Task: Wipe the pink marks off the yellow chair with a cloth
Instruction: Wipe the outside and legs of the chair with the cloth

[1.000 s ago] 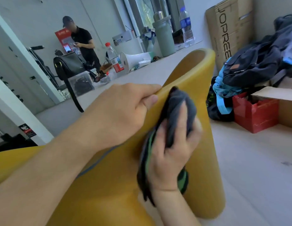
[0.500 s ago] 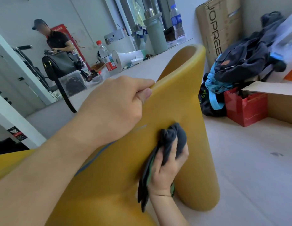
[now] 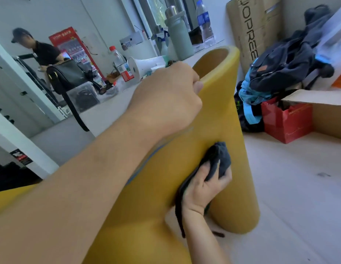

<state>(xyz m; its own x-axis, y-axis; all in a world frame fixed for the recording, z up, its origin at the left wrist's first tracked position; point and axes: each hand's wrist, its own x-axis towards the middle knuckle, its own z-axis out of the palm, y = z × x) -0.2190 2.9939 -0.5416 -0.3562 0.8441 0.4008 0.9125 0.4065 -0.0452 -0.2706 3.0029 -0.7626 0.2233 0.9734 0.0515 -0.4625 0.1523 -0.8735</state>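
plainly, the yellow chair (image 3: 223, 111) filled most of the view, standing on the pale floor (image 3: 299, 187) just beside a heap of bags and boxes. its near part was a thick, hollow tube, open at the top, with a broad smooth flank below. the surface looked like hard, matte moulded plastic, so i judged that firm pressure would not dent it.

the left hand (image 3: 166, 100) was curled over the tube's upper rim, with its thumb on the outer face. it gripped the chair and braced it, and bracing like this was worth doing, since a light shell would slide under each stroke.

lower down, the right hand (image 3: 202, 189) clutched a bunched cloth (image 3: 222, 159) and pressed it flat against the flank. the cloth was dark grey, soft and thick, with a loose tail hanging past the wrist. short overlapping strokes with a clean fold turned outward would probably lift marks without smearing them.

no pink marks showed plainly. only 1 faint pale streak (image 3: 186, 129) lay just under the left hand, and i could not tell its colour.
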